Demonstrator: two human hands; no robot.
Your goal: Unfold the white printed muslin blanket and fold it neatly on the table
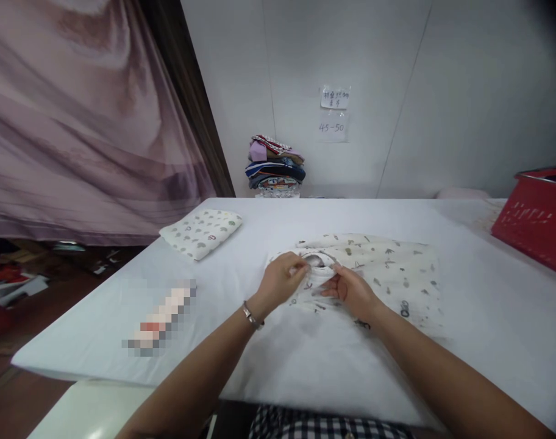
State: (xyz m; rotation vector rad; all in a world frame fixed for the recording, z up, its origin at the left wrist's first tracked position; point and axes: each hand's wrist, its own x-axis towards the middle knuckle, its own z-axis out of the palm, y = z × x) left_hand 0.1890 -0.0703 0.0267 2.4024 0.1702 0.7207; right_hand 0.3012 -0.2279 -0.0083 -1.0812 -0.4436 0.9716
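Note:
A white shirt (397, 268) with a small grey and olive print lies spread on the table, its round neck opening (321, 259) towards the left. My left hand (285, 277), with a bracelet on the wrist, pinches the left side of the neckband. On the opposite side of the opening, my right hand (351, 289) grips the band between thumb and fingers. The band is slightly raised between both hands. Part of the shirt's lower edge is hidden behind my right forearm.
A folded printed white cloth (202, 233) lies at the table's left. Nearer stands a blurred-out long item (161, 320). Folded clothes (275, 164) are stacked by the wall. A red basket (534, 213) sits at the right. A pink curtain (77, 122) hangs at left.

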